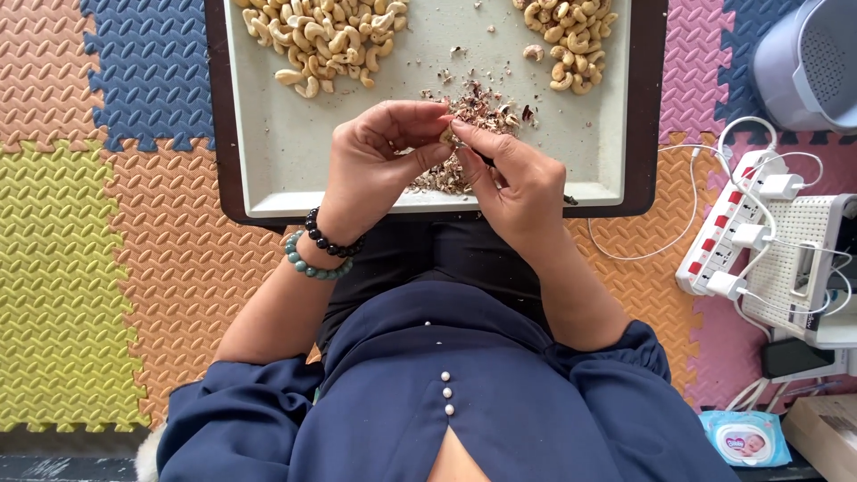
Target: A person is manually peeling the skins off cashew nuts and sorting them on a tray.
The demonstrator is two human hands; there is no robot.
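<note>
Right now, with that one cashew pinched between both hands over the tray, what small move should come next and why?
Probably keep picking the skin off the cashew, letting the flakes drop. The left hand and right hand pinch it directly above the pile of skins on the tray, and both cashew heaps lie farther up.

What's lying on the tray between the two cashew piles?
In the head view, between the left cashew pile and the right cashew pile, the tray is mostly bare, with scattered skin flakes and one stray cashew.
</note>
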